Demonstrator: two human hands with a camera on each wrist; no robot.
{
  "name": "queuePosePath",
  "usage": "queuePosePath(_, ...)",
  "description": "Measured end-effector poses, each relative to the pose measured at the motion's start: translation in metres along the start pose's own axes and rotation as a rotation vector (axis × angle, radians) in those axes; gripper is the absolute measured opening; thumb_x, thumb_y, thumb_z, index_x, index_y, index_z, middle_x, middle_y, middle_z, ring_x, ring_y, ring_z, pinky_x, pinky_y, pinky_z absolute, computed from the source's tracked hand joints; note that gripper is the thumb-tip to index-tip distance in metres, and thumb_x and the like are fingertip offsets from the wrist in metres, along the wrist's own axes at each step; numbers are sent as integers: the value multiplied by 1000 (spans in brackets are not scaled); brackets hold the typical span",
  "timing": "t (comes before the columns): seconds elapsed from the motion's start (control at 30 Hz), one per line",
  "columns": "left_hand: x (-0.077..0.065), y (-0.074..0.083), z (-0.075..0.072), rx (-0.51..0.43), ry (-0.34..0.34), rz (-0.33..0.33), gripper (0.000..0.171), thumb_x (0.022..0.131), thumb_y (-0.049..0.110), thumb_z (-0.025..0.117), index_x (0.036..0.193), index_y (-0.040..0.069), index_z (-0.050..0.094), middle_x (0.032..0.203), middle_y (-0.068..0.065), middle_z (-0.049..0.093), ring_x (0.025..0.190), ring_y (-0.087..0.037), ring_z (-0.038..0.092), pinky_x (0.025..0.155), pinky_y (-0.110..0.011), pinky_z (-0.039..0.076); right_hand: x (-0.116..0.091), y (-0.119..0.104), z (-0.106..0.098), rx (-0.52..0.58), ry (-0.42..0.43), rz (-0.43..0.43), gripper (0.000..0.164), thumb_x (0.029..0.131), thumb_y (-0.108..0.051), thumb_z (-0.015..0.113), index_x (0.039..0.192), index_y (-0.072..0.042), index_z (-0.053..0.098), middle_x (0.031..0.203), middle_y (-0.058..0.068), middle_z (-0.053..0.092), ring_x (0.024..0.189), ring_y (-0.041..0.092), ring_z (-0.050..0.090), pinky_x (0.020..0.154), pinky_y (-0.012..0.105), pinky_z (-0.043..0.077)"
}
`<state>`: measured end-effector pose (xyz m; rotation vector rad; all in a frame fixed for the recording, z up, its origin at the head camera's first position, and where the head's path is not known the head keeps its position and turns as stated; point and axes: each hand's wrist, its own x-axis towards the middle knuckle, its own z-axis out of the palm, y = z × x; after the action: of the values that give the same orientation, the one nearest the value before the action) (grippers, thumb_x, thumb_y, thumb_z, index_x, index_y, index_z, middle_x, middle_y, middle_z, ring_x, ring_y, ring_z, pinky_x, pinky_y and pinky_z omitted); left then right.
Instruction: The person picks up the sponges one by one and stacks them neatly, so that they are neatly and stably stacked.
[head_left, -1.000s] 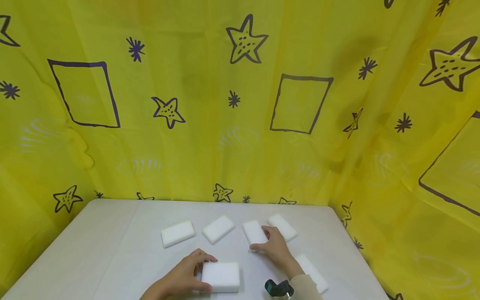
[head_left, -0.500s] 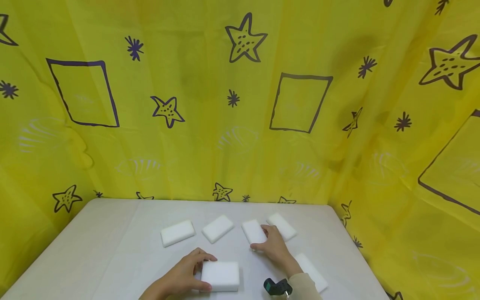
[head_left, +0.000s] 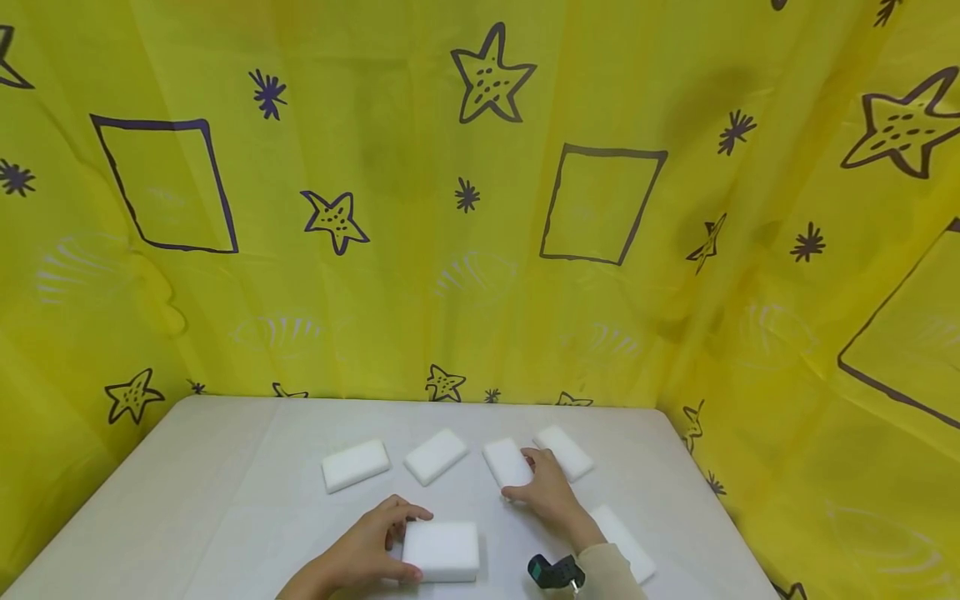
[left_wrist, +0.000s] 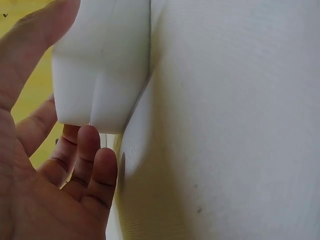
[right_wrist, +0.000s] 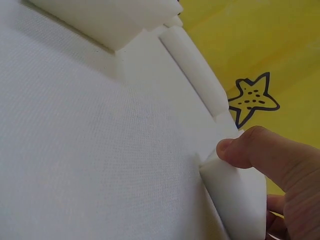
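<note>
Two white sponge blocks (head_left: 441, 550) lie stacked at the front middle of the table. In the left wrist view a seam runs between the two stacked blocks (left_wrist: 100, 90). My left hand (head_left: 369, 546) grips this stack from its left side, thumb at the near edge and fingers at the far edge. Farther back and to the right, my right hand (head_left: 549, 496) holds a single white sponge (head_left: 507, 462) by its right end. The right wrist view shows the thumb (right_wrist: 245, 150) on top of that sponge (right_wrist: 237, 195), with the other fingers mostly hidden behind it.
Two more sponges, one at the left (head_left: 356, 466) and one at the middle (head_left: 436, 457), lie along the back. Another sponge (head_left: 564, 453) is just behind my right hand, and one (head_left: 624, 546) lies partly under the right forearm. A yellow curtain (head_left: 405, 275) surrounds the white table (head_left: 225, 500).
</note>
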<state>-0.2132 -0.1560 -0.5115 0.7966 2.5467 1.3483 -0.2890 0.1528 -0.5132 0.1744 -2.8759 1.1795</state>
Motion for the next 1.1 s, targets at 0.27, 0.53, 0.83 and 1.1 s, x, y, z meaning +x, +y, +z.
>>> queuePosePath(0.27,-1,0,-1,5,1,6,63,70,34,88,126,17,63,97,3,47,80,-3,44,69,-20,41,0,-2,-1,2,-3,-5,79,70,-25,86,131,11,50,120,22,53,103,29,54,99,50,45)
queuePosePath(0.53,-3,0,-2,-8,-9,-49,64,70,34,88,126,18,62,100,2,48,82,-5,46,72,-21,42,0,-1,0,-6,-10,8,78,71,-24,86,133,9,49,122,21,52,103,29,53,98,51,45)
queuePosePath(0.83,-6,-3,-1,-11,-2,-16,64,71,34,88,127,18,61,101,2,50,84,-4,48,74,-21,45,-3,-4,-5,-9,-28,-5,76,71,-20,85,131,9,50,121,21,52,103,30,53,99,52,45)
queuePosePath(1.1,-6,-3,-1,-12,-3,-20,64,72,34,88,128,18,60,102,2,50,85,-3,48,75,-21,45,-5,-5,-8,0,-59,-8,75,71,-20,85,133,5,50,120,20,52,105,31,53,98,52,45)
